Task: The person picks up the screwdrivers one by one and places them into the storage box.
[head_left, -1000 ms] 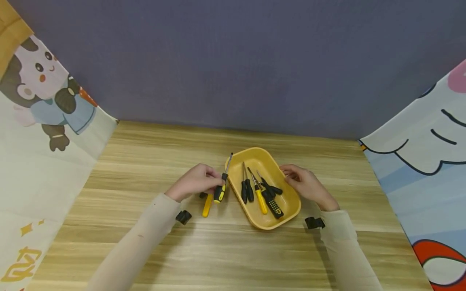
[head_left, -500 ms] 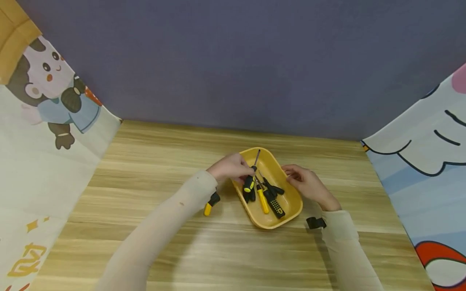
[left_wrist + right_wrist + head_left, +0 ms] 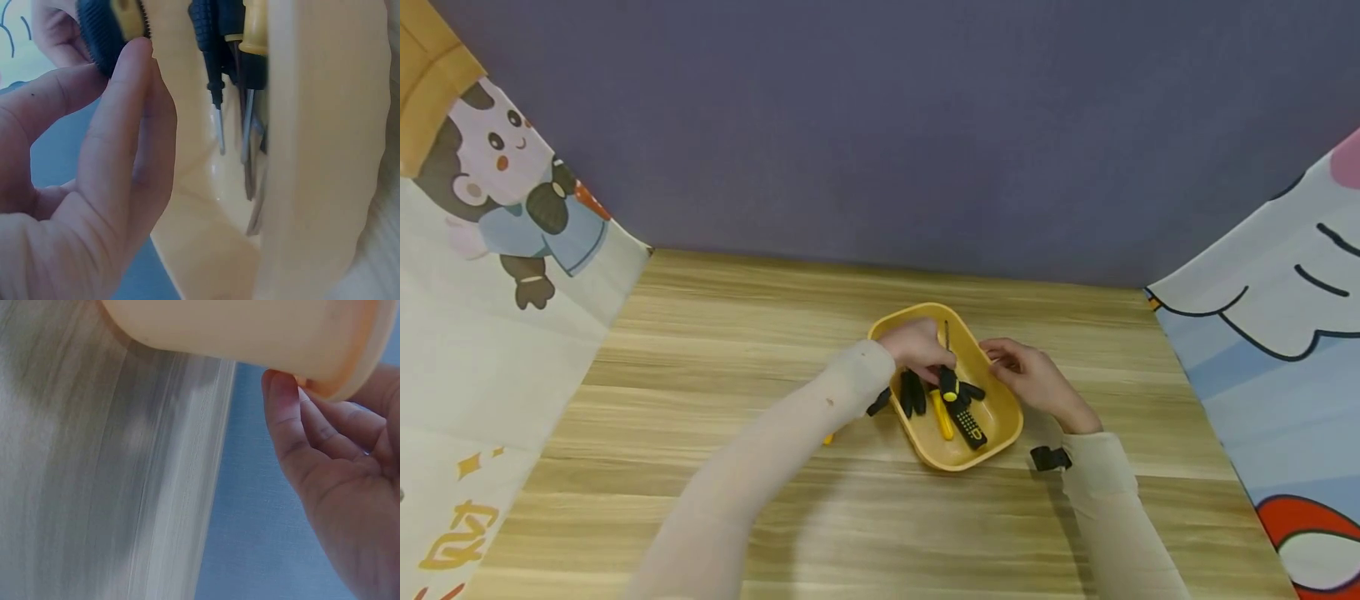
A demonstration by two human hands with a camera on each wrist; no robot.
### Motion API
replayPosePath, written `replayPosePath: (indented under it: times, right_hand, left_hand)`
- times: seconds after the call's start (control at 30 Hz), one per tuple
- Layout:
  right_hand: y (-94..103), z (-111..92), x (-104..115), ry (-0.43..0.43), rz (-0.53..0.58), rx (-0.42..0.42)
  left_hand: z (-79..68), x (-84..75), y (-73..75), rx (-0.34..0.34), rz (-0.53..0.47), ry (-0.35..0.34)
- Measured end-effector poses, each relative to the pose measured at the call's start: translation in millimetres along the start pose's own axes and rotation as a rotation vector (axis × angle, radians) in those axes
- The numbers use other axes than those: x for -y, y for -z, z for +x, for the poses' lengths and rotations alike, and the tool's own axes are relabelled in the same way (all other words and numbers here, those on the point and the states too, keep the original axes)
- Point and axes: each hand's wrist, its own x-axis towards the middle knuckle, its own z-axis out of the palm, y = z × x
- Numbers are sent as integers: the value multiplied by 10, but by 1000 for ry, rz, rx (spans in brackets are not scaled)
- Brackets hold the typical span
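My left hand (image 3: pixel 917 346) is over the yellow plastic tray (image 3: pixel 996 429), pinching a black-and-yellow screwdriver (image 3: pixel 950 385) by its handle between thumb and fingers. Its shaft points toward the tray's far end. In the left wrist view the fingertips meet on the ribbed handle (image 3: pixel 100 34). My right hand (image 3: pixel 1037 383) grips the tray's right rim, thumb on one side and fingers curled at the other. Inside the tray lie two black-handled screwdrivers (image 3: pixel 912 393), a yellow-handled screwdriver (image 3: pixel 942 417), a black tool with yellow dots (image 3: pixel 967 427) and a black-handled tool (image 3: pixel 973 392), partly covered.
A yellow-ended tool (image 3: pixel 828 439) lies on the wooden table (image 3: pixel 715 333) left of the tray, mostly hidden by my left forearm. A dark wall panel (image 3: pixel 880 150) stands behind the table, with printed cloths on both sides.
My left hand has carried the screwdriver rightward from beside the tray to above the tools in it. My right hand has stayed on the rim.
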Motion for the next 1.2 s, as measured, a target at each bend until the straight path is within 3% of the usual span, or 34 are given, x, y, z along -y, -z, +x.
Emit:
replayPosePath:
  times: [0.23,0.5,0.7,0.87,0.97,1.2]
  right_hand:
    - [2,21,2,9,10,2]
    - [11,33,12,16,18,1]
    - [12,31,23,8,22,6]
    - [17,30,22,-3,15,5]
    - [15,27,20,-2,17,4]
    - [-4,9,10,5,28,-1]
  left_hand:
    - [24,0,26,-30,15,22]
    - [-27,18,92,7,-26,-18]
    - [-123,119,199,-5,72,-90]
    - [-256,211,324,-34,151,-92]
    - [-356,265,407,-49,125,-85]
    - [-624,483,557,-81,-45,-61]
